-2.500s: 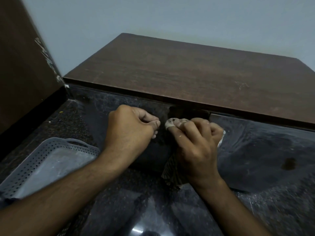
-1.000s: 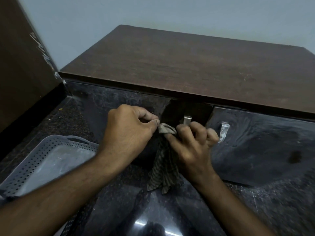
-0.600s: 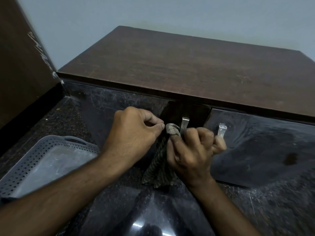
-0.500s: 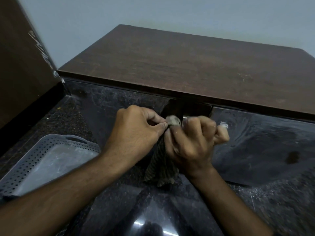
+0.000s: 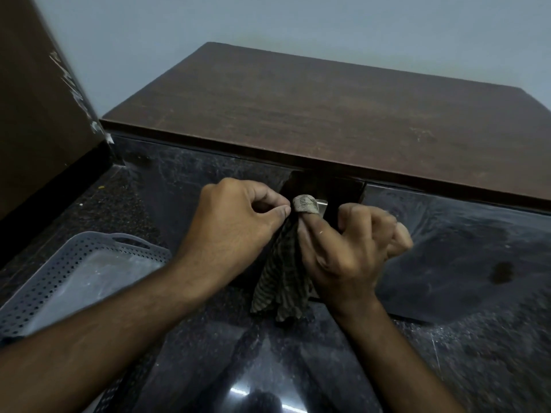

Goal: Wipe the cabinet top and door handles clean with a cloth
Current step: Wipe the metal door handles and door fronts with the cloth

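The left hand (image 5: 235, 225) and the right hand (image 5: 346, 248) are close together in front of the dark cabinet doors (image 5: 447, 248), just under the edge of the brown top (image 5: 328, 114). The right hand has the cloth (image 5: 283, 281) wrapped over one raised fingertip and grips the rest, which hangs down below it, while the left hand pinches the cloth right beside that fingertip. A bit of shiny handle (image 5: 322, 202) peeks out just behind the covered fingertip, and a grey basket (image 5: 89, 248) sits on the floor, down to the left of the left hand.
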Action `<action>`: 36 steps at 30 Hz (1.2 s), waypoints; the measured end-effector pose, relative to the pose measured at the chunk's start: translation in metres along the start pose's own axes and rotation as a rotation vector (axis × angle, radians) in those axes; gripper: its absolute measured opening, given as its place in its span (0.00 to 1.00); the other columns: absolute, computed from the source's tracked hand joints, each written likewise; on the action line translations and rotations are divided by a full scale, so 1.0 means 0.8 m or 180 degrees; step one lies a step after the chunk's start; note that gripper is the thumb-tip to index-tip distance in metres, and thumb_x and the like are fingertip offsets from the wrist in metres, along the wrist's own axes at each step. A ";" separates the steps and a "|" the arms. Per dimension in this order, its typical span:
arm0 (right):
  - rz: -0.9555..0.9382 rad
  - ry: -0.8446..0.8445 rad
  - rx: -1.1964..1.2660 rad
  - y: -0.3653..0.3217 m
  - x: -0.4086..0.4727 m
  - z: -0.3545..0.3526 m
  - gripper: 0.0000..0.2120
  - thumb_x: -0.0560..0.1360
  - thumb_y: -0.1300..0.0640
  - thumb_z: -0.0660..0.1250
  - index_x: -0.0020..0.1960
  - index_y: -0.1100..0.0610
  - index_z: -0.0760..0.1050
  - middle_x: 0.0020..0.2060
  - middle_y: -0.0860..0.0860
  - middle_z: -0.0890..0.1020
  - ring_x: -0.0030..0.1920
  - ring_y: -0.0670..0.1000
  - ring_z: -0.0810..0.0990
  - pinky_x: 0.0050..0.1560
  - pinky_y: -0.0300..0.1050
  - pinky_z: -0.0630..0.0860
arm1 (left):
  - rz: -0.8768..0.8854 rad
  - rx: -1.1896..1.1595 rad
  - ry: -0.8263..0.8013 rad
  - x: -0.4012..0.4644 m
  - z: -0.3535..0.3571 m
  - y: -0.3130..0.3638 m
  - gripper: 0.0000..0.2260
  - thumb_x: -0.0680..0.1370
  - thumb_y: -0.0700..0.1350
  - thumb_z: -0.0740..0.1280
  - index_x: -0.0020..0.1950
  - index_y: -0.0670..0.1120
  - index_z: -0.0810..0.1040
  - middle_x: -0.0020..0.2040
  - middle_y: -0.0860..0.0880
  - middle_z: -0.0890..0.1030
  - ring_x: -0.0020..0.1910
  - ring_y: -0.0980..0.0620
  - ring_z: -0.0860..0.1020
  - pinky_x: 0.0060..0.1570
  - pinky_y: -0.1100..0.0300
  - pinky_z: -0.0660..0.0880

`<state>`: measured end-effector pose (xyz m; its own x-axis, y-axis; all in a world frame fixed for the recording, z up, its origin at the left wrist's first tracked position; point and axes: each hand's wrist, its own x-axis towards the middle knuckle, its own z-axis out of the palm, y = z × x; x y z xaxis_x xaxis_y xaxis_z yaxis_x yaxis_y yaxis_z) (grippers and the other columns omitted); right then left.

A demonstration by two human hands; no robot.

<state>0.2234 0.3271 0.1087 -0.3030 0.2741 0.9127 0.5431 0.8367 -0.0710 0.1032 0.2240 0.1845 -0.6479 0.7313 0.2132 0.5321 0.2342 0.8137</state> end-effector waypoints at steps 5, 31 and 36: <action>0.0006 -0.0398 0.0180 -0.008 -0.028 -0.013 0.08 0.78 0.57 0.71 0.53 0.58 0.85 0.39 0.53 0.79 0.44 0.55 0.74 0.44 0.54 0.70 | 0.0143 -0.0020 -0.0299 -0.002 0.004 0.001 0.04 0.74 0.46 0.74 0.47 0.54 0.87 0.37 0.63 0.84 0.39 0.70 0.81 0.37 0.77 0.73; 0.2635 -0.1359 0.2684 -0.011 -0.007 -0.030 0.11 0.83 0.64 0.62 0.58 0.58 0.81 0.51 0.50 0.81 0.54 0.44 0.81 0.56 0.35 0.75 | 0.0438 0.0054 -0.0303 0.003 0.031 0.004 0.05 0.73 0.45 0.76 0.48 0.50 0.87 0.41 0.64 0.82 0.42 0.72 0.80 0.38 0.81 0.70; 0.1877 -0.0834 0.1717 -0.019 -0.038 -0.020 0.11 0.80 0.67 0.65 0.59 0.63 0.81 0.50 0.51 0.77 0.52 0.39 0.75 0.53 0.25 0.69 | 0.0393 -0.0017 -0.0256 0.004 0.030 0.002 0.05 0.73 0.44 0.76 0.48 0.51 0.87 0.36 0.66 0.79 0.39 0.72 0.80 0.38 0.79 0.72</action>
<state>0.2371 0.2983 0.0882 -0.2952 0.7829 0.5476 0.2409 0.6156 -0.7503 0.1152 0.2422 0.1734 -0.5318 0.8034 0.2679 0.6019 0.1360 0.7869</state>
